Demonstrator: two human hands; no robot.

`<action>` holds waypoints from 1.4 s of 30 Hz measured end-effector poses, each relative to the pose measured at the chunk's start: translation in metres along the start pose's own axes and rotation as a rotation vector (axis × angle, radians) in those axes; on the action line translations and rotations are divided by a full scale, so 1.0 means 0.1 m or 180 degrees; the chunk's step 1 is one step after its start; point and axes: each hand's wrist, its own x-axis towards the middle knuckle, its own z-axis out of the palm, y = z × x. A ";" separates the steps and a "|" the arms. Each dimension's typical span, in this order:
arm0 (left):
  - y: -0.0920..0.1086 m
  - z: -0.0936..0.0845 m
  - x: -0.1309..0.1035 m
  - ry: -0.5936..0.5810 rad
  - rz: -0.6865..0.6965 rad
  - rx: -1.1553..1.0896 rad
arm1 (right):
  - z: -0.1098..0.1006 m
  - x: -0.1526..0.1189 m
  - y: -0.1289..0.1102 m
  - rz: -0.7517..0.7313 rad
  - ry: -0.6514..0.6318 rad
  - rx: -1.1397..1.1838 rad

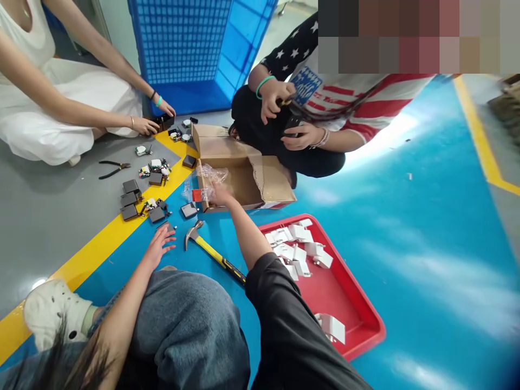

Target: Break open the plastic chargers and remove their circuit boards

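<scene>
My left hand [157, 250] is low over the floor with its fingers spread. Its fingertips are beside a black plastic adapter case [166, 227], partly covered by the hand. At the left end of the open cardboard box [276, 176], my right hand [221, 193] grips clear bubble wrap [213, 174], its fingertips partly hidden by the plastic. A red-orange label [197, 195] shows at that corner. Another black case [189, 210] lies just outside the box. Between my arms rests a claw hammer [215, 254] with a yellow and black handle.
A red tray [365, 319] at right holds several white chargers [300, 233]. Pliers [114, 169], black cases [130, 199] and circuit parts [156, 164] lie at left. Two people sit opposite, handling black pieces. A blue crate [184, 97] stands behind the box.
</scene>
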 end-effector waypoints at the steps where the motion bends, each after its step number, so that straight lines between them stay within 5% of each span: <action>1: 0.00 0.00 -0.01 -0.0009 -0.0015 0.0045 | -0.01 0.03 0.01 0.0114 0.0194 -0.0112; 5: 0.01 0.01 -0.03 -0.0107 -0.0110 0.0257 | -0.19 0.00 0.27 0.1037 0.1188 -0.0055; 9: 0.01 0.01 -0.02 -0.0145 -0.0112 0.0377 | -0.37 -0.08 0.59 0.1698 0.1337 -0.0180; 12: 0.00 0.02 -0.01 -0.0160 -0.0089 0.0442 | -0.40 0.04 0.55 0.0926 0.1164 -0.0592; 16: -0.02 0.02 -0.01 -0.0210 -0.0149 0.0552 | -0.23 0.37 0.21 -0.0025 0.0447 -0.0756; 21: -0.05 -0.01 -0.04 -0.0235 -0.0211 0.0638 | -0.06 0.57 0.10 -0.0704 0.0522 -0.1398; 28: 0.01 0.03 -0.08 -0.0290 -0.0231 0.0611 | -0.46 0.36 0.87 0.1020 0.0228 -0.2827; 30: 0.02 0.04 -0.08 -0.0343 -0.0252 0.0604 | -0.47 0.35 0.87 0.1107 0.0117 -0.2795; 35: 0.01 0.03 -0.09 -0.0296 -0.0282 0.0619 | -0.26 0.37 0.56 0.0407 0.0365 -0.1943; 42: -0.03 0.06 -0.07 -0.0223 -0.0263 0.0539 | -0.30 0.15 0.74 0.1463 0.0267 -0.1591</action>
